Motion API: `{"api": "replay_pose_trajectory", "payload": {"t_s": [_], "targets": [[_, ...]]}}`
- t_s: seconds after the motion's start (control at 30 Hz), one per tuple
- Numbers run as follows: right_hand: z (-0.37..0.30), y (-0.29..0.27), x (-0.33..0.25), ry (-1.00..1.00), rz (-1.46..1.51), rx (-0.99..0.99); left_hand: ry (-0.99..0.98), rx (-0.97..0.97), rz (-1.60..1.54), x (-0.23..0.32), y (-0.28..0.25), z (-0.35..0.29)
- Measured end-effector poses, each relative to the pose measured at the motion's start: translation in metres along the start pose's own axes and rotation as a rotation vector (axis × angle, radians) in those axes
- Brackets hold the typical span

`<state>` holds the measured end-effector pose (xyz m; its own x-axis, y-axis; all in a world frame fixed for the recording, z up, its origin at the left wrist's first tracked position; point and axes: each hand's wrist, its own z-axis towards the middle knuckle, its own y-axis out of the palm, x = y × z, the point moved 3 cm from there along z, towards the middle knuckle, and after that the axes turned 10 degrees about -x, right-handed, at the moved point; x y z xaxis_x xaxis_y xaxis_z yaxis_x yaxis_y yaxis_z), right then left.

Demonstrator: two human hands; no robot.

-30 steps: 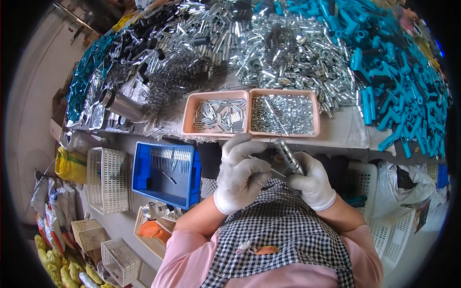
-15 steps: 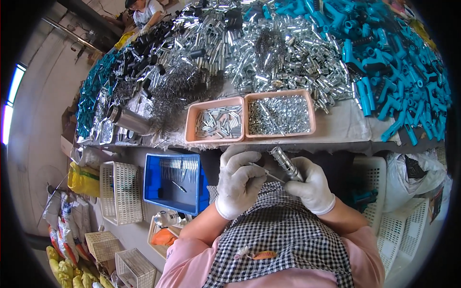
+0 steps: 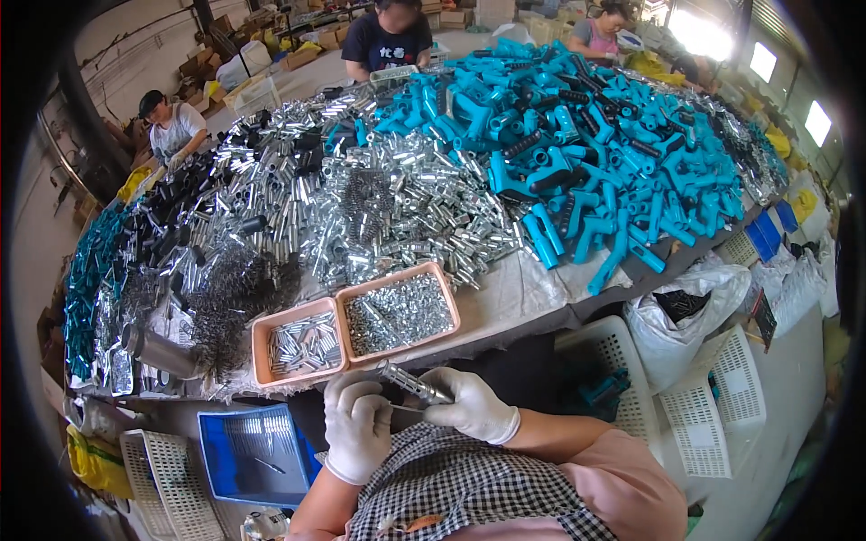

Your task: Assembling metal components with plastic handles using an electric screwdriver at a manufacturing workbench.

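Observation:
My right hand [image 3: 475,406], in a white glove, is closed around one end of a shiny metal cylinder [image 3: 410,382] with slots and a stepped barrel. Its free end points up and to the left. Beside it my left hand [image 3: 357,431], gloved too, pinches a thin metal rod [image 3: 405,408] whose tip reaches toward the right hand's fingers, just below the cylinder. Just beyond my hands, at the table edge, stand two pinkish trays: the left tray [image 3: 262,353] holds short metal pins, the right tray [image 3: 454,307] many tiny metal pieces.
Piles of metal parts [image 3: 424,203], springs [image 3: 230,302] and teal plastic housings [image 3: 577,162] cover the table. A steel flask [image 3: 158,350] lies at the left. Below the table are a blue bin [image 3: 262,487], white crates [image 3: 699,433] and a white sack [image 3: 672,338]. Several people work across the table.
The view has swung right and up, bringing more of the teal pile and other people into sight. Both hands keep their hold; the cylinder now lies more nearly level.

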<state>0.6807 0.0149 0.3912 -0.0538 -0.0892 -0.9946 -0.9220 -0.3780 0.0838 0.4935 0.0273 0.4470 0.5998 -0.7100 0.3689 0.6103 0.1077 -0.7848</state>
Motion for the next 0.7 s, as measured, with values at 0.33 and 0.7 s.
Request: {"api": "replay_pose_trajectory", "payload": {"t_s": [0.33, 0.7], "targets": [[-0.007, 0.004, -0.018, 0.131, -0.087, 0.01, -0.636, -0.186, -0.843, -0.018, 0.015, -0.022], [-0.005, 0.009, -0.007, 0.097, -0.177, -0.055, -0.865, -0.429, -1.132, -0.033, 0.005, -0.029]]}}
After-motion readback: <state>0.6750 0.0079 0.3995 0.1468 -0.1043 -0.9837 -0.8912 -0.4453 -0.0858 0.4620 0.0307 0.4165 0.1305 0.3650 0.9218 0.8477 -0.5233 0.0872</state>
